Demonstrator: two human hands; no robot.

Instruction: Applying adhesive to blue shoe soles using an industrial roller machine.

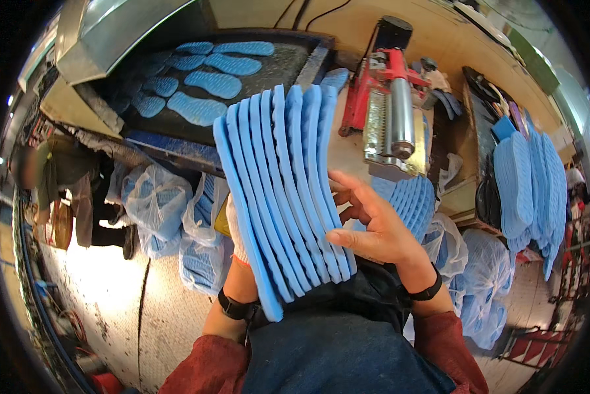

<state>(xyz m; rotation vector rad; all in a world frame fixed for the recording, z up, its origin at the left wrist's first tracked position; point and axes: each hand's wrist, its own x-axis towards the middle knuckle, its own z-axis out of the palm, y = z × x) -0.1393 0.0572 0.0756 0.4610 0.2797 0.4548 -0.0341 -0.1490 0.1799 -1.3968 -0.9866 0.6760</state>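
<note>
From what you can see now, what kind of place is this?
Probably a shoe-sole workshop. Both hands, left hand and right hand, hold a stack of blue foam soles; more soles lie on a conveyor beside a red machine.

Bright, even light over centre; strong glare on floor (104, 276) at lower left. Fisheye bends edges; black rim around frame; centre sharp.

**Around my bench**

Upper left of the frame, my conveyor belt (288, 62) carries loose blue soles (215, 83). Upper centre sits my red roller machine (388, 98). Clear bags (154, 203) of soles slump at centre left and lower right. More soles hang stacked on a rack (530, 184) at the right edge.
</note>
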